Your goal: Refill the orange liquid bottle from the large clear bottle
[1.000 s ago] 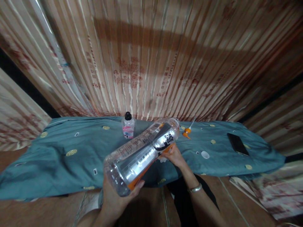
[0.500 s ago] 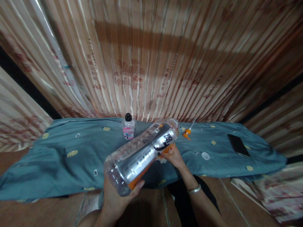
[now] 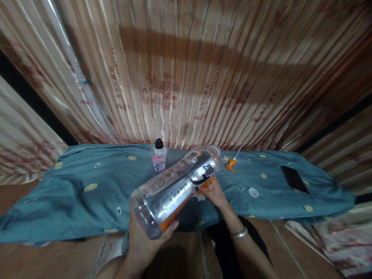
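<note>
A large clear bottle [image 3: 176, 193] with a silver and orange label is held tilted, its open neck up at the right and its base at the lower left. My left hand [image 3: 147, 240] is wrapped round the base end. Near the neck, my right hand [image 3: 212, 192] grips the underside of the bottle; some of its fingers are hidden behind it. An orange pump top [image 3: 230, 164] with a pale tube lies on the cloth to the right of the neck. Behind the bottle stands a small clear bottle [image 3: 159, 155] with a black cap and pink label.
A teal patterned cloth [image 3: 69, 197] covers the long surface ahead. A dark phone [image 3: 294, 179] lies on it at the right, with a round white patch [image 3: 254, 192] nearer the middle. Pleated curtains [image 3: 186, 77] hang directly behind.
The view has shifted slightly, so things on the cloth appear a little further right. Both hands keep their hold on the large bottle, which stays tilted the same way.
</note>
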`<state>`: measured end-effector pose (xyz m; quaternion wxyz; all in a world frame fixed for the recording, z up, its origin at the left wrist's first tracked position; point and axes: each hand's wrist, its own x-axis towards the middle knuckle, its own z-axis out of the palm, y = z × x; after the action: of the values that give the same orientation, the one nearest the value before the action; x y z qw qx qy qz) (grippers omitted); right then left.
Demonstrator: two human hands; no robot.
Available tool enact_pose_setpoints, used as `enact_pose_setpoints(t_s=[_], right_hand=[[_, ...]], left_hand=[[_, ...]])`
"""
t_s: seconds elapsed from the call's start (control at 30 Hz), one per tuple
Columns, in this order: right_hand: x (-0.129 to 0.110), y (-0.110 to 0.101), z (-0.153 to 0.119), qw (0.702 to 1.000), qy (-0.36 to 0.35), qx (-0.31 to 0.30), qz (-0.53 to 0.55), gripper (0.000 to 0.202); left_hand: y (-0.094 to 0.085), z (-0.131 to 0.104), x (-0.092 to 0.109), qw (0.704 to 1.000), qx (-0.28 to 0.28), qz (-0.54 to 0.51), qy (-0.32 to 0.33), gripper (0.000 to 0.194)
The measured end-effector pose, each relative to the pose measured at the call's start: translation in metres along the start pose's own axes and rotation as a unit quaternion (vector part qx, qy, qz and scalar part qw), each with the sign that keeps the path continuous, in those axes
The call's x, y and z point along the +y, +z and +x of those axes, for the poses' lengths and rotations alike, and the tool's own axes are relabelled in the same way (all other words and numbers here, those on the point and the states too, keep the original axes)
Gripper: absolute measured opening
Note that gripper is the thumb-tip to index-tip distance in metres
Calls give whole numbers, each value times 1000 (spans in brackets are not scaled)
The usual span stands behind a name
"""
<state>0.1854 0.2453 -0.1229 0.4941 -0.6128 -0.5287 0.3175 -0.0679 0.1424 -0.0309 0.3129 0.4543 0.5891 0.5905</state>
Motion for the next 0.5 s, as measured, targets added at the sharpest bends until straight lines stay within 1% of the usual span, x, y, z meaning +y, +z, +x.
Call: enact_pose_setpoints(t_s=[0.1, 0.23, 0.4, 0.5], right_hand=[[3, -3, 2, 1000, -11, -14, 2, 81], [4, -4, 2, 1000, -19, -24, -1, 80], [-1, 0, -1, 1000, -4, -9, 21, 84], [-5, 3, -3, 999, 2, -9, 33, 85]], left_hand=[[0, 0, 2, 1000, -7, -9, -10, 74], [0, 0, 2, 1000, 4, -8, 0, 82], [0, 0, -1, 1000, 5, 7, 3, 85], [1, -1, -3, 1000, 4, -5, -10, 90]])
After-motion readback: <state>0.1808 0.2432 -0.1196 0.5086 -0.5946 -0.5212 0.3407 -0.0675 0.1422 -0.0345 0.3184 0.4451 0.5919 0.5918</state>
